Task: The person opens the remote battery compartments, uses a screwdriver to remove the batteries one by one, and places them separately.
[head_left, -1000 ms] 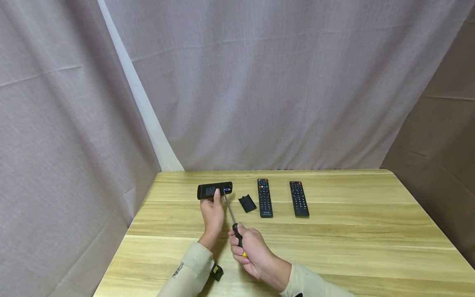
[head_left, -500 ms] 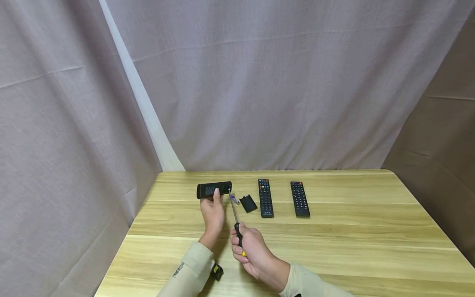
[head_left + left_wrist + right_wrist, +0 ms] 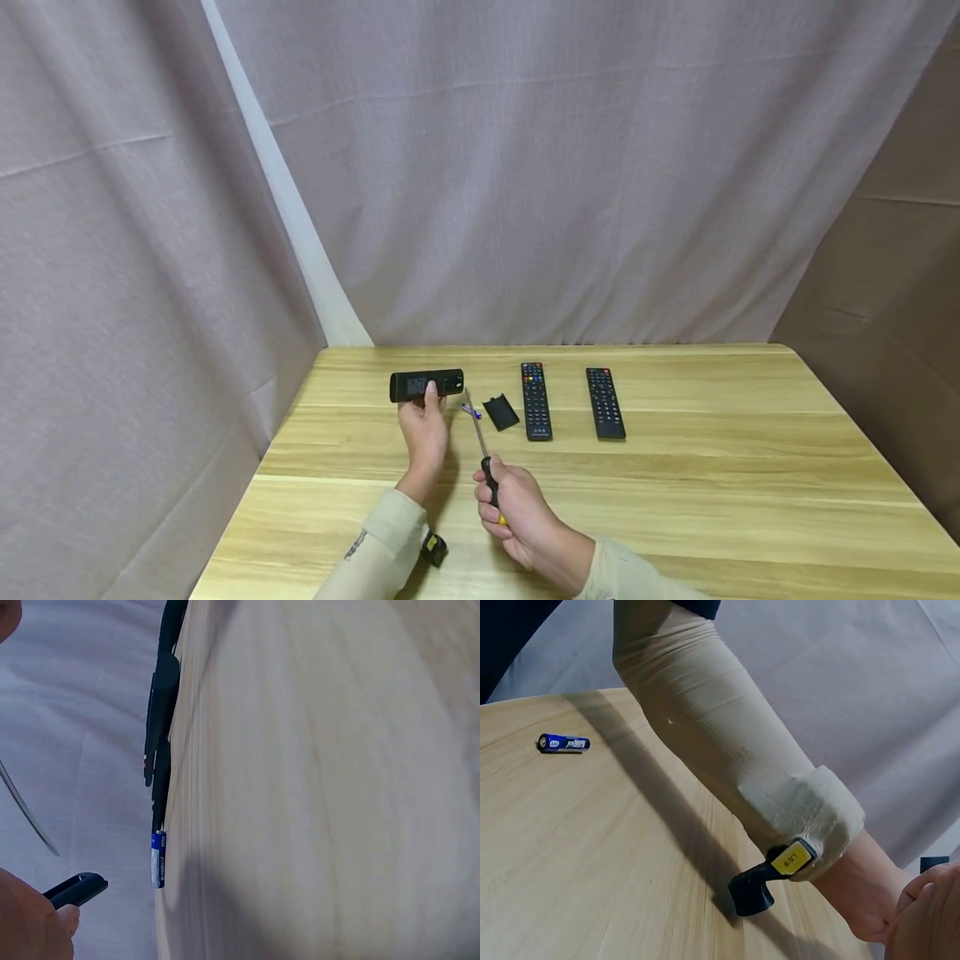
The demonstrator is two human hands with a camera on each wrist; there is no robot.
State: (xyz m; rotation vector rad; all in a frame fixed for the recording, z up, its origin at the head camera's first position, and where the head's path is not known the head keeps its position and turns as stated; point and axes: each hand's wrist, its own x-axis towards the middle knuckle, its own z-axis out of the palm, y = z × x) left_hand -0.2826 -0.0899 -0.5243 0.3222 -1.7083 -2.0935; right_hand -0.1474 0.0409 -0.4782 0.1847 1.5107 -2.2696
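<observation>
My left hand [image 3: 423, 433] grips a black remote control [image 3: 408, 387] above the table, its back and open battery compartment facing up, thumb on the back. The remote's end [image 3: 94, 883] also shows in the left wrist view. In my right hand [image 3: 521, 504] is a screwdriver [image 3: 477, 429] with a black and yellow handle, fingers wrapped round it. Its tip stands just right of the remote's end, apart from it. Below lies a blue and silver battery [image 3: 472, 412] on the table, beside the black battery cover [image 3: 500, 412].
Two more remotes lie face up further right, one with coloured buttons [image 3: 536, 401] and a plainer one [image 3: 605, 402]. In the right wrist view a blue battery [image 3: 564, 743] rests on the wooden table [image 3: 570, 847]. A grey curtain [image 3: 540, 183] hangs behind.
The battery has come out of the remote's compartment and now lies on the table near the cover. The screwdriver tip has left the compartment. My left hand and the remote have shifted slightly left.
</observation>
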